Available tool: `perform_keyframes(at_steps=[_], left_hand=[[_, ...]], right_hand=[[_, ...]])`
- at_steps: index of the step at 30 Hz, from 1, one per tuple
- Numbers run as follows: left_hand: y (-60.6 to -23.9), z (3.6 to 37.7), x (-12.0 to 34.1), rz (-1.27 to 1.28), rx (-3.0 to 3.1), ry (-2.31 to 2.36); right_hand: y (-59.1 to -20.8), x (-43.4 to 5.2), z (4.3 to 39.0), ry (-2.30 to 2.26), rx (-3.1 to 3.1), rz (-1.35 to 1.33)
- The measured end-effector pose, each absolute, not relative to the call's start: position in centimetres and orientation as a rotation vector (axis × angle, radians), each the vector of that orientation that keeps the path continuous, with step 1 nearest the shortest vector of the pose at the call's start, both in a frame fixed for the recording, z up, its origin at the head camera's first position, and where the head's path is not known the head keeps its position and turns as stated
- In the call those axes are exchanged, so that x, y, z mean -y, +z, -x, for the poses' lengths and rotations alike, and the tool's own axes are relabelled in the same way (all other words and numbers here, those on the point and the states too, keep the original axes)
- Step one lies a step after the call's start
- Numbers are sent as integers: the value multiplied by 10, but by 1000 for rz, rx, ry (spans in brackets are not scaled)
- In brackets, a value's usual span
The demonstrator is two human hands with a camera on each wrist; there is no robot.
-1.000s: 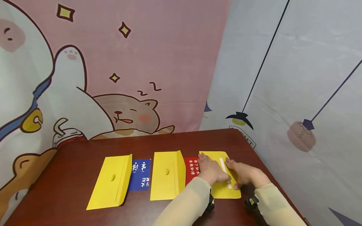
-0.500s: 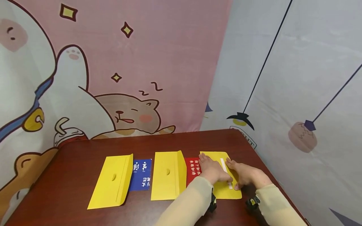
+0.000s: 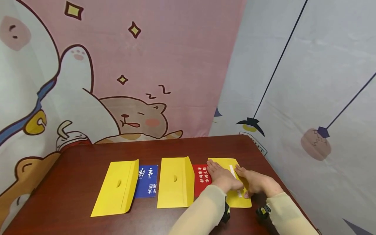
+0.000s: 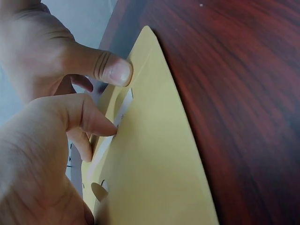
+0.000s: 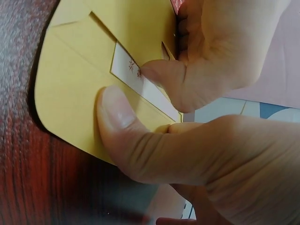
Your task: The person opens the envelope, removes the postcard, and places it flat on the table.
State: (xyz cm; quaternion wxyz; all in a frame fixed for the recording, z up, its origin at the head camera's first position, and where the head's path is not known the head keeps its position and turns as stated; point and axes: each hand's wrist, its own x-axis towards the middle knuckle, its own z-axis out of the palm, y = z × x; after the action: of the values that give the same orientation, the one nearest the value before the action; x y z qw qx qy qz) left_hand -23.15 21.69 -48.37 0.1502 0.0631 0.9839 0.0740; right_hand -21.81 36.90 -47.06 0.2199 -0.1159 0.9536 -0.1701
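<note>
A yellow envelope [image 3: 227,162] lies at the table's right side, its flap spread to the right. Along its mouth shows a narrow white strip [image 5: 127,65] with small red characters. My left hand [image 3: 224,178] lies over the envelope with fingers extended; its thumb touches the white strip in the right wrist view. On the flap rests my right hand [image 3: 258,181], thumb and fingers spread apart, the thumb flat on the paper. A red card [image 3: 200,173] with white characters sits left of this envelope, partly covered by my left hand and sleeve.
Further left lie a second yellow envelope [image 3: 171,182], a blue card [image 3: 147,184] and a third yellow envelope [image 3: 114,189]. All rest on a dark red-brown table [image 3: 67,182]. A printed curtain [image 3: 191,65] hangs behind the table's far edge.
My left hand has slid slightly right, and a bit more of the red card shows. My right hand stays on the flap, almost unmoved. The head view has shifted a little.
</note>
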Motion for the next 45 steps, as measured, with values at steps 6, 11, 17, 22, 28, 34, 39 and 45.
perform_keyframes(at_steps=[6,11,17,22,28,34,39,45], left_hand=[[-480,232,-215,-124,-2807,325],[-480,236,-213,-119,-2780,390],[-483,238,-212,-163,-2759,370],[-481,237,-211,-184,-2752,364],[-476,237,-208,-225,-2763,294],[-473,236,-206,-265,-2748,253],[-473,237,-204,-291,-2746,250],[-471,238,-202,-312,-2732,271]], right_hand=[[-472,-369,220,-468,-2628,322],[-469,-373,220,-513,-2602,328],[-468,-376,219,-578,-2559,329],[-470,-373,217,-572,-2603,333],[-474,-368,215,-536,-2679,369],[-474,-362,213,-501,-2686,397],[-471,-357,213,-400,-2719,409],[-470,-358,211,-355,-2716,380]])
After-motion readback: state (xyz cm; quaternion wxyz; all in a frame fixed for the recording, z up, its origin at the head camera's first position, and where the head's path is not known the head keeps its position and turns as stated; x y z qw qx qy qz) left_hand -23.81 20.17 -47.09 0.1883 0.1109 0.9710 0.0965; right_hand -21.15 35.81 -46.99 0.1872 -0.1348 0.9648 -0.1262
